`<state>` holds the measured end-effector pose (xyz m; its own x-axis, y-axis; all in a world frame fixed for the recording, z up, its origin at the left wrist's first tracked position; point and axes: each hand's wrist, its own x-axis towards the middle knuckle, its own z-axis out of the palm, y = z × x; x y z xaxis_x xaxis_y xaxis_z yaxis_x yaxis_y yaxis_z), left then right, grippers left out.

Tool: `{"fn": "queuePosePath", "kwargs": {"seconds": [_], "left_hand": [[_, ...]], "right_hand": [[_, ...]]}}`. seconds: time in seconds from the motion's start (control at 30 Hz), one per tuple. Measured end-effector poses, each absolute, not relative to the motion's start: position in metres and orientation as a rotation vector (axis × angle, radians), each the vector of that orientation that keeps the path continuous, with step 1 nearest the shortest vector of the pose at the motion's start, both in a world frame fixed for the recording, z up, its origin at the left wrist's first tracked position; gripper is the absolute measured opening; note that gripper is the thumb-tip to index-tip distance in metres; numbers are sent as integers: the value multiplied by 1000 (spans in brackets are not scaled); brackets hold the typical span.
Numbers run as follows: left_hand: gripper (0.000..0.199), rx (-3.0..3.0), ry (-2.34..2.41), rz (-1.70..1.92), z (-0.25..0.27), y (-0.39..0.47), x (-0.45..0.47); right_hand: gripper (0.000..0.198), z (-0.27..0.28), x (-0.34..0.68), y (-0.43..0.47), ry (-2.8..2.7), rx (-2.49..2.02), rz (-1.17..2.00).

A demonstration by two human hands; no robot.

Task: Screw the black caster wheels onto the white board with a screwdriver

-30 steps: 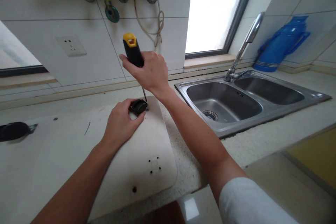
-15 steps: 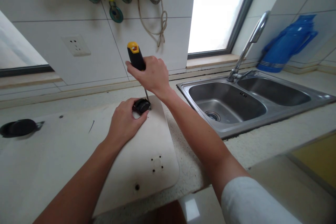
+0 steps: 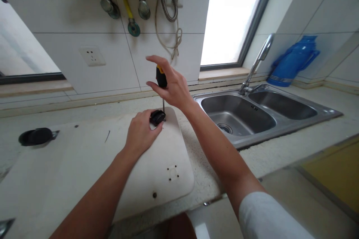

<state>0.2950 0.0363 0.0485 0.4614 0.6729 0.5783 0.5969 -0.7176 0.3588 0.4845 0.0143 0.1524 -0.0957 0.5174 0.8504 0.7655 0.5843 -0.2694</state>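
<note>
One left hand (image 3: 143, 129) grasps a small black caster wheel (image 3: 157, 117) between thumb and fingers, near the far right corner of a white, round-cornered board (image 3: 146, 175). Just beside the wheel stands a thin-shafted screwdriver with a black-and-yellow handle (image 3: 161, 78), that handle lying between the spread thumb and forefinger of the right hand (image 3: 175, 86). Half a second ago those fingers were wrapped round it and it leaned more; now it's nearly upright. The right hand's other fingers are hidden, so I can't tell whether they grip; the tip's contact is too small to make out
</note>
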Motion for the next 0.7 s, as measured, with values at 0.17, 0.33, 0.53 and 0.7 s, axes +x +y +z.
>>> {"fn": "queuePosePath", "kwargs": {"seconds": [0.17, 0.33, 0.53, 0.7], "left_hand": [[31, 2602, 1126, 1094, 47, 35, 296], [33, 2599, 1131, 1084, 47, 34, 297], [36, 2596, 1113, 1088, 48, 33, 297], [34, 2592, 1117, 1090, 47, 34, 297]], "right_hand": [[49, 154, 489, 0, -1769, -1016, -138], [52, 153, 487, 8, -1591, -1082, -282], [50, 152, 486, 19, -1658, -973, -291], [47, 152, 483, 20, -1696, -929, -180]]}}
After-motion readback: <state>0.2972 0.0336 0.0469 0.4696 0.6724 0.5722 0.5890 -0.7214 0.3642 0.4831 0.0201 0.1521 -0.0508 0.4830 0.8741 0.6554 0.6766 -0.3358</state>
